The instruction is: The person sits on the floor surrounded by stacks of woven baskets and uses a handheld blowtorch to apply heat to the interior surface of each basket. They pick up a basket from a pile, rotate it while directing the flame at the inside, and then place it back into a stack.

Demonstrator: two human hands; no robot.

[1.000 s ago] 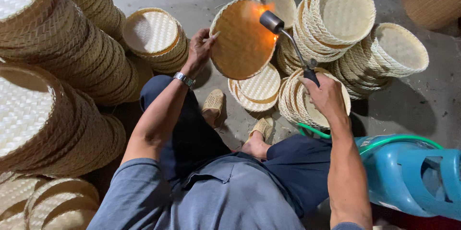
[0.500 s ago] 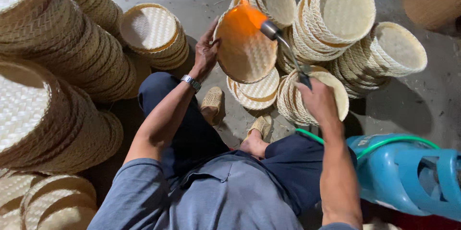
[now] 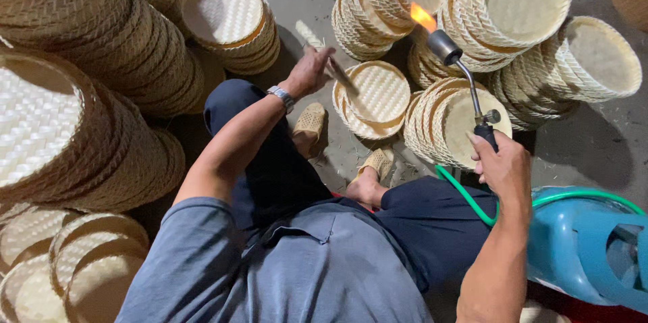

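Tray (image 3: 337, 70) had tipped edge-on since a moment earlier, left hand (image 3: 307, 73) gripping it; right hand (image 3: 503, 168) clenched the torch (image 3: 462, 83), flame at 12 o'clock.

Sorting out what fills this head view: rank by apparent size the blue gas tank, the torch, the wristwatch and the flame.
1. Blue gas tank, though cut off by the frame and near the camera.
2. Torch.
3. and 4. Wristwatch and flame look about alike; not ranked.
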